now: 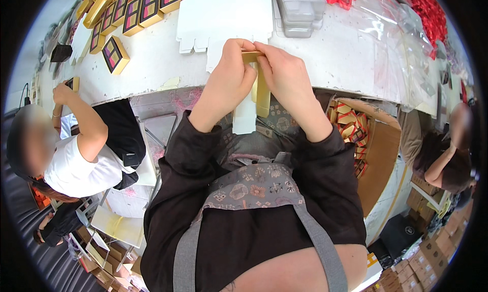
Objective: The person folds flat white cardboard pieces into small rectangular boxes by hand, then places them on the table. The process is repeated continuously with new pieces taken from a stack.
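Note:
Both my hands are closed on a small folding carton [263, 91], gold on one face and white on the other, held over the table's near edge. My left hand [230, 81] pinches its left side, thumb and fingers at the upper fold. From the right, my right hand [285, 73] grips the same top edge with thumb and fingertips. A long gold flap and a white flap hang down below the hands toward my apron. Part of the carton is hidden behind my fingers. Just beyond lies a stack of flat white carton blanks [223, 17].
Gold boxes with dark, pink-patterned windows [116, 55] stand at the back left. Clear plastic trays [300, 9] and red ribbon [424, 7] lie at the back right. A large cardboard box [381, 154] of gold-and-red pieces sits by my right. Co-workers sit at either side.

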Motion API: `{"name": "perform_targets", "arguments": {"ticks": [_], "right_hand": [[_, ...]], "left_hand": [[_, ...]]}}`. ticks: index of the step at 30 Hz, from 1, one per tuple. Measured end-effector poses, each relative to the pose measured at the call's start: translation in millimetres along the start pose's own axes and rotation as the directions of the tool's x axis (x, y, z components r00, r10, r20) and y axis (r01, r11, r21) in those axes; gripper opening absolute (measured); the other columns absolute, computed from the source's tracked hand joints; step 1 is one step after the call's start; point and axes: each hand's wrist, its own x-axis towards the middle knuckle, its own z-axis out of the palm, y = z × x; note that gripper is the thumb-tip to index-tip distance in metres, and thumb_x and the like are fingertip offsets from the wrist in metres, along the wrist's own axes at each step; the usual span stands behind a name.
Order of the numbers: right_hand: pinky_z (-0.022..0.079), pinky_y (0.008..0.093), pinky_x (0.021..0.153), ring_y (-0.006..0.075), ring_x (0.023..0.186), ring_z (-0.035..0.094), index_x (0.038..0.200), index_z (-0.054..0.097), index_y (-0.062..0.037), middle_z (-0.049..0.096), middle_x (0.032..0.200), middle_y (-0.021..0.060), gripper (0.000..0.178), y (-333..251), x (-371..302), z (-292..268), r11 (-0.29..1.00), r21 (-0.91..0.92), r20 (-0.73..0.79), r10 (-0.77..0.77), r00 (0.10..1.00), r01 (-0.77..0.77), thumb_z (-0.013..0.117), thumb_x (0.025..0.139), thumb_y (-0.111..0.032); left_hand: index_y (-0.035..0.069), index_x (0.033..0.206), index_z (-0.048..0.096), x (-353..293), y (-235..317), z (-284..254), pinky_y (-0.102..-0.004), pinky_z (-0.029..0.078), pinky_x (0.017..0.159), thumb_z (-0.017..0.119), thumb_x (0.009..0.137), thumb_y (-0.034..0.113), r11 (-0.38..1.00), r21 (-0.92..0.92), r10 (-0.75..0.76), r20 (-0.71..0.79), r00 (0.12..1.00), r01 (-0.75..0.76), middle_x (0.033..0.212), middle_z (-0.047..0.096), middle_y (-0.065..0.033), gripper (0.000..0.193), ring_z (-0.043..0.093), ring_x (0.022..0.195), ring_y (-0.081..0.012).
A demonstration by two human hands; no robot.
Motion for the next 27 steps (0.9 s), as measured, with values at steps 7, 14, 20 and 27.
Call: {"name": "perform_targets", "arguments": {"ticks": [7,14,20,27], "right_hand": [[0.052,0.0342,0.059,0.0264,0.066,0.063,0.085,0.055,-0.0017,0.061,0.073,0.0114,0.015,3.0,11.5,3.6,0.956,-0.257,0.063,-0.131,0.989,0.143,0.059,0.071,-0.003],[0.052,0.0336,0.059,0.0255,0.070,0.064,0.084,0.055,-0.0013,0.061,0.071,0.0103,0.013,-2.9,22.9,-1.6,0.902,-0.365,0.202,-0.165,0.966,0.230,0.059,0.071,-0.004],[0.053,0.0352,0.064,0.0273,0.077,0.064,0.097,0.058,0.0006,0.064,0.079,0.0105,0.026,0.5,28.6,-1.1,0.932,-0.332,0.246,-0.067,0.967,0.149,0.061,0.072,-0.008],[0.038,0.0423,0.099,0.0369,0.117,0.047,0.130,0.044,-0.0003,0.047,0.134,0.0214,0.064,-36.1,11.7,-53.3,0.972,-0.215,-0.143,-0.123,0.982,0.091,0.073,0.075,-0.016]], "left_hand": [[0.010,0.089,0.060,19.6,2.9,-21.0,-0.0364,0.047,0.056,0.059,0.081,0.009,0.723,0.663,0.179,0.089,0.980,-0.193,0.067,0.062,-0.0054,0.008,0.061,0.065,-0.0249],[0.004,0.080,0.051,28.8,9.9,-25.8,-0.0336,0.048,0.052,0.058,0.070,0.001,0.602,0.720,0.243,0.248,0.938,-0.346,0.058,0.058,-0.0086,0.012,0.062,0.059,-0.0260],[0.001,0.090,0.054,32.8,8.7,-31.9,-0.0337,0.049,0.054,0.058,0.073,0.002,0.625,0.682,0.236,0.299,0.925,-0.380,0.060,0.060,-0.0103,0.018,0.064,0.063,-0.0274],[0.009,0.120,0.053,23.6,-8.8,-61.6,-0.0337,0.050,0.055,0.051,0.081,0.003,0.833,0.550,0.073,-0.209,0.975,0.056,0.068,0.061,-0.0142,0.040,0.063,0.057,-0.0268]]}}
